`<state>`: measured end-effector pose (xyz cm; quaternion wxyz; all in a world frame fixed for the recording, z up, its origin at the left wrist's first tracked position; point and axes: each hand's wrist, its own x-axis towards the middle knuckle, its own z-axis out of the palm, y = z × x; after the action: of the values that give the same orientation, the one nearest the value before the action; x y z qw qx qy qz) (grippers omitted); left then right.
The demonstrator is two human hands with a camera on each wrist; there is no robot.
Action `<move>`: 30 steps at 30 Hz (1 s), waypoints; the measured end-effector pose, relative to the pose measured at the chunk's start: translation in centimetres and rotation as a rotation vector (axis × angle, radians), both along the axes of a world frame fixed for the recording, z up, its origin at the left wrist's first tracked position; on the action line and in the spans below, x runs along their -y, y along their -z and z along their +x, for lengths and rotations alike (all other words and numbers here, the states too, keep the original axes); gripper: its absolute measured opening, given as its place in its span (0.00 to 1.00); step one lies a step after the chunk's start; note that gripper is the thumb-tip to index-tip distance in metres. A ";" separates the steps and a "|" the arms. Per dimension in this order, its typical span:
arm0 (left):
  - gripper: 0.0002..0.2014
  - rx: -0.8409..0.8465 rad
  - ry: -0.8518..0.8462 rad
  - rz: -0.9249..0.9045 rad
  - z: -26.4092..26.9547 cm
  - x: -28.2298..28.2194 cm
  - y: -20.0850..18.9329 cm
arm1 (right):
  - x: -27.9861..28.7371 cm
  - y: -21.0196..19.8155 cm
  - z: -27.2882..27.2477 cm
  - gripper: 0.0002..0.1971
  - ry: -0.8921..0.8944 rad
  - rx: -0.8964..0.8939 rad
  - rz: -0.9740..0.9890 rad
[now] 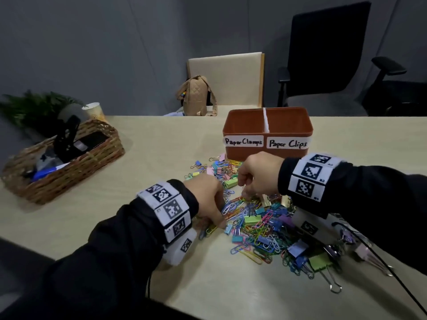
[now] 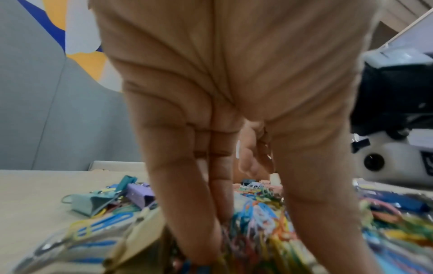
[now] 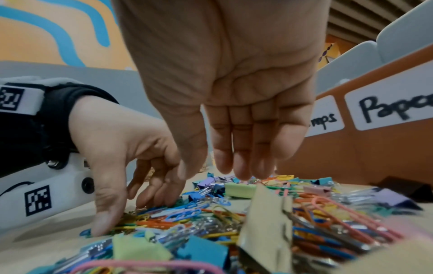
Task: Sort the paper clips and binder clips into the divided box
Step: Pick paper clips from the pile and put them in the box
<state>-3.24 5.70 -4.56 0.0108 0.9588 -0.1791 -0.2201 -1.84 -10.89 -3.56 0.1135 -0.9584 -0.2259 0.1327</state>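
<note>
**Q:** What is worn on each arm?

**A:** Black long sleeves reach both wrists. Behind the fingers of the left hand, a white segmented wristband carries square black-and-white coded markers; a matching band sits behind the right hand.

**Q:** What lies under the wrists?

**A:** A white moulded camera housing with round dark lens, screw and printed marker; thin black cables trail from it.

1 divided box, 2 compartments, 2 labels. 1 wicker basket. 1 paper cup. 2 chairs. Paper clips and binder clips: too many, tangled, can't count.
</note>
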 end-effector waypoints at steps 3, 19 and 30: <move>0.26 0.050 0.028 0.063 -0.6 -0.3 0.7 | -1.3 0.1 0.0 0.26 -0.039 -0.038 -0.114; 0.11 0.115 0.008 -0.093 -0.1 -1.6 0.6 | -4.6 1.6 -1.4 0.06 -0.227 0.067 -0.400; 0.08 0.125 -0.043 -0.295 1.0 -1.5 -0.7 | -2.1 0.1 -0.9 0.06 -0.098 0.025 -0.104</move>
<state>-2.24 7.21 -3.86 0.1448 0.9623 -0.1892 -0.1310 -2.72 -8.77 -3.61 0.0540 -0.9523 -0.2669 0.1376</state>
